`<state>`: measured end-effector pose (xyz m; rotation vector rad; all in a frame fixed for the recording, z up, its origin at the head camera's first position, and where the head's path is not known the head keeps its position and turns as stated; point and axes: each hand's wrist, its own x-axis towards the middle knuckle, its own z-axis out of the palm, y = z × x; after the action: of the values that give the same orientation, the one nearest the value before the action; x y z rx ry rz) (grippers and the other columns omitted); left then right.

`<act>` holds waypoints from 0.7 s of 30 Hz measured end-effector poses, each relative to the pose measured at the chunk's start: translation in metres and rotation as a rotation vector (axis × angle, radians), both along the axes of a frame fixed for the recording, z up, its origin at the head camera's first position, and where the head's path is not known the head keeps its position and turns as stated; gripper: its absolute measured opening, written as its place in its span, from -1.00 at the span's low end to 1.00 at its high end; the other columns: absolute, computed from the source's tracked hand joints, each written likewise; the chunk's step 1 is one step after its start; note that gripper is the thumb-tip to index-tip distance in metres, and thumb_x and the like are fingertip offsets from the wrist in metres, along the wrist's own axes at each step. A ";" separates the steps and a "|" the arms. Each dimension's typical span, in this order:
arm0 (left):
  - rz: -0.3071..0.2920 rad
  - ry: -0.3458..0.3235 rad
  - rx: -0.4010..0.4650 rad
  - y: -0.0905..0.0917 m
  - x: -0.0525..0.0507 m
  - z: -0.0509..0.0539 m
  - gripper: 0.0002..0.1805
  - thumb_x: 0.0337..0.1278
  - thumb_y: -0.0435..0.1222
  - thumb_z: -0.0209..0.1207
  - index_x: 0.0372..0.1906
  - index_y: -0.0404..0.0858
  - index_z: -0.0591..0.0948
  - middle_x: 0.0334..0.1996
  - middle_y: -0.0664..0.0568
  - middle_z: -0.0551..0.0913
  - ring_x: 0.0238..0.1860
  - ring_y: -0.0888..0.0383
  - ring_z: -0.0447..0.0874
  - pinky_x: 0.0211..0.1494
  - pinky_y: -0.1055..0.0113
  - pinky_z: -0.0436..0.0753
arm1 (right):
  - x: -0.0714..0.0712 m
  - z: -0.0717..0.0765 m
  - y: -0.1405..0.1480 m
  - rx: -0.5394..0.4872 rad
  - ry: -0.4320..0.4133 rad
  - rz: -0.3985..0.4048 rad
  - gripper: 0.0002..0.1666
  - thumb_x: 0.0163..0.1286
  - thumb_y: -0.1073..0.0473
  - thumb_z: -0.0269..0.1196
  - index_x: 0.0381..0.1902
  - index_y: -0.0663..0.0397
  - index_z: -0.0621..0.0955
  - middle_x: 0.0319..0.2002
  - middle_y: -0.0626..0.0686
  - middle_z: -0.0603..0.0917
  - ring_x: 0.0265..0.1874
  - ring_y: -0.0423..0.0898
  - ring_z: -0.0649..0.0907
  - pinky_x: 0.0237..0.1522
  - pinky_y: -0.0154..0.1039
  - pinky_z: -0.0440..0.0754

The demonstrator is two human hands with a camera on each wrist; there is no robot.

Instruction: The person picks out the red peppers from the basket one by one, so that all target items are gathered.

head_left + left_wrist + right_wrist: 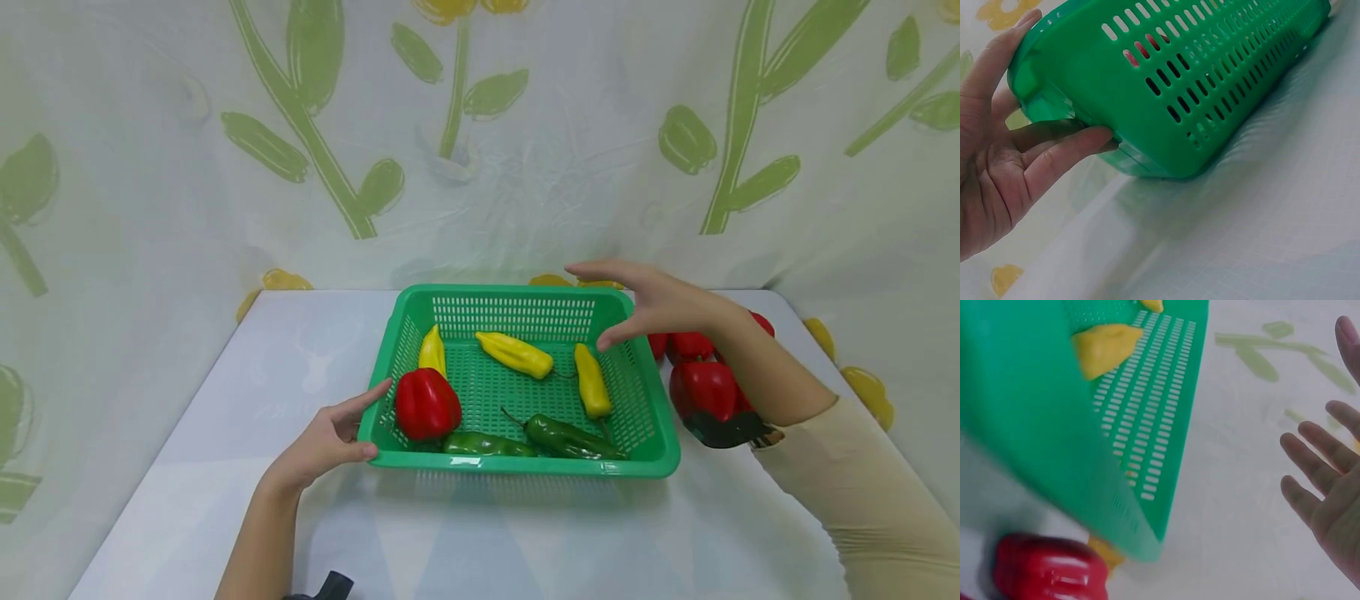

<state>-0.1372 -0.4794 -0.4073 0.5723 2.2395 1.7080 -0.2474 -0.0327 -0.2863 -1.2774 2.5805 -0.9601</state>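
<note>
A green plastic basket (pixel 517 463) with slotted walls is in the middle of the head view. My left hand (pixel 322 446) grips its left end, thumb and fingers at the rim, as the left wrist view also shows. Inside lie a red bell pepper (pixel 427 405), yellow peppers (pixel 514 354) and green peppers (pixel 573 437). The red one sits at the left, partly covering one yellow pepper. Over the right end of the basket, my right hand (pixel 656 302) is spread and holds nothing; the right wrist view shows its fingers (pixel 1310 459) apart from the rim.
Several red bell peppers (pixel 702 388) lie on the white table (pixel 300 350) to the right of the basket, partly hidden behind my right forearm. A pale curtain (pixel 525 208) with a leaf print hangs behind the table. A dark object (pixel 335 586) shows near my left forearm.
</note>
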 end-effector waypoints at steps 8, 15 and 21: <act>0.001 0.003 0.003 0.000 0.002 0.001 -0.17 0.04 -0.34 0.30 0.42 -0.31 0.19 0.36 -0.36 0.21 0.05 0.29 0.55 -0.03 0.36 0.63 | -0.007 0.000 -0.023 -0.015 0.041 0.099 0.03 -0.02 0.08 0.50 0.38 0.13 0.28 0.34 0.16 0.35 0.28 0.14 0.37 0.19 0.24 0.37; -0.001 0.010 0.004 0.001 0.002 0.002 -0.18 0.04 -0.36 0.29 0.42 -0.32 0.19 0.35 -0.36 0.23 0.06 0.29 0.55 -0.03 0.36 0.63 | -0.011 -0.001 -0.048 -0.020 0.019 0.178 0.06 -0.02 0.03 0.49 0.39 0.19 0.26 0.37 0.16 0.31 0.31 0.13 0.34 0.25 0.18 0.34; -0.001 0.003 0.006 0.001 0.002 0.002 -0.17 0.03 -0.34 0.30 0.42 -0.31 0.19 0.37 -0.32 0.20 0.08 0.33 0.53 -0.02 0.37 0.62 | -0.014 -0.010 -0.072 -0.035 0.011 0.235 0.06 -0.03 0.00 0.49 0.36 0.25 0.28 0.35 0.18 0.33 0.28 0.15 0.38 0.24 0.12 0.37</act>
<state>-0.1357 -0.4788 -0.4049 0.5770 2.2361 1.7154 -0.2615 -0.1049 -0.2961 -1.5558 2.3620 -0.9578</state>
